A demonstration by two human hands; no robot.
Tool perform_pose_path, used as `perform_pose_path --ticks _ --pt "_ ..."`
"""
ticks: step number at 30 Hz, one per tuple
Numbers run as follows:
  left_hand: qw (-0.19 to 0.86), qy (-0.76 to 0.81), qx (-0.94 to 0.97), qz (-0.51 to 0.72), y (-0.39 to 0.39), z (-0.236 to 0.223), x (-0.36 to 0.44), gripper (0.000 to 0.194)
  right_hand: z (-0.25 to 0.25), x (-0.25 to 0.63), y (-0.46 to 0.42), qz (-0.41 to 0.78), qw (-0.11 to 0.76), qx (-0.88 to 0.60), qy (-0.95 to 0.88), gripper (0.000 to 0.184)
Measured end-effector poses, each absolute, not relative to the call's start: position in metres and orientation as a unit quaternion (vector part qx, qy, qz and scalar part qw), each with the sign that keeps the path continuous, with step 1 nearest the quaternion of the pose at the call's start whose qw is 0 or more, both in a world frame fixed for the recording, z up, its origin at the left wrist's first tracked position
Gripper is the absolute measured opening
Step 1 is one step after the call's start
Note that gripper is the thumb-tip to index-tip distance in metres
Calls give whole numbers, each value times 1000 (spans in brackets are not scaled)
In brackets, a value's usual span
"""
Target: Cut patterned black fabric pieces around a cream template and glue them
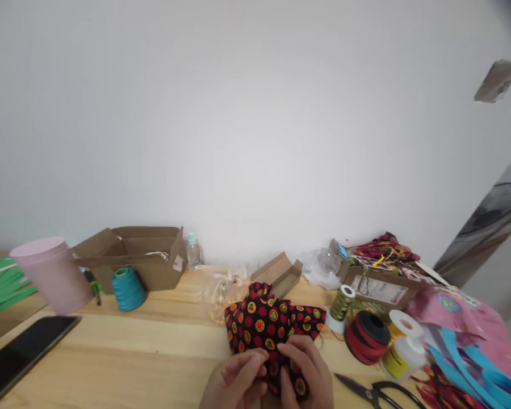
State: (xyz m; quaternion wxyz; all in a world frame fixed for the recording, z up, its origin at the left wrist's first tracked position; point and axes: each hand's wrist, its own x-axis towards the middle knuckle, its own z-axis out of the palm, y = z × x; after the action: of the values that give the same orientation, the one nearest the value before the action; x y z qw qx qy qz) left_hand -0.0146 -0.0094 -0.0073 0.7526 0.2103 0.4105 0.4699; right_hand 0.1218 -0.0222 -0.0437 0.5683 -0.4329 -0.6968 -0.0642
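Note:
A piece of black fabric with red, orange and green dots lies bunched on the wooden table, low in the middle of the head view. My left hand and my right hand meet at its near edge. Both hands have their fingers curled and pinch the cloth between them. The lower part of the fabric is hidden under my fingers.
Black scissors lie right of my hands. Spools stand nearby: red, gold-green, yellow, teal. Open cardboard boxes line the wall. A pink cylinder and a dark slab sit left, pink and blue material right.

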Motion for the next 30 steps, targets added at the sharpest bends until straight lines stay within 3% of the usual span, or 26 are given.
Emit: perform_pose_path --ticks 5,9,16,21,26,30 --pt "630 393 436 508 -10 -15 -14 13 -30 116 -26 1 590 -418 -691 16" --pt "503 383 542 553 -11 -20 -13 9 -25 110 -29 32 585 -430 -687 15" --pt "330 351 681 551 -12 -24 -21 22 -33 97 -38 118 626 -450 -626 18" --pt "223 298 778 506 -13 -20 -32 30 -17 101 -42 124 546 -493 -666 17" --pt "240 286 795 479 -22 -13 -41 29 1 99 -50 104 500 -528 -679 19" --pt "440 340 677 483 -33 -9 -37 12 3 92 -51 155 516 -526 -658 19"
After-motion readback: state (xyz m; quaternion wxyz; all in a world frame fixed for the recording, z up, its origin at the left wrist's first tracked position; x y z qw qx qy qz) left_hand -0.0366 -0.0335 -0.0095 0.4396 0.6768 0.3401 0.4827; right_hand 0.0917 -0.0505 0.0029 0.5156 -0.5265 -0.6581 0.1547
